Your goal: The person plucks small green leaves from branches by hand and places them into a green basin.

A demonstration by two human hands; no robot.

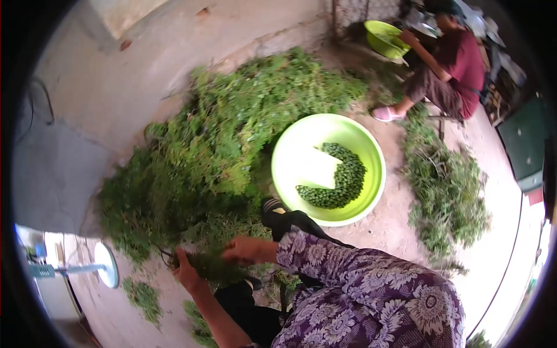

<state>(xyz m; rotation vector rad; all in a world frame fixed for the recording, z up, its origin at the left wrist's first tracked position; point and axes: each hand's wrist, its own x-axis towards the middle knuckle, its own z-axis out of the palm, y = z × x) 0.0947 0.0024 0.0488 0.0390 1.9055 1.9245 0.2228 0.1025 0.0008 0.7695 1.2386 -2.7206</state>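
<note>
Spreading from nine to twelve o'clock, the leafy pile (232, 127) is lying beside the hands. At seven o'clock, the left hand (188, 275) is pinching a green sprig (213, 267); keeping that pinch firm is probably steadying the thin stems. Just right of it, the right hand (246, 250) is curling its fingers, though blur is hiding whether they are gripping anything; light, short strokes are likely serving best. From there, at one o'clock, the tub (296, 142) is holding small green fruits (349, 177).
</note>
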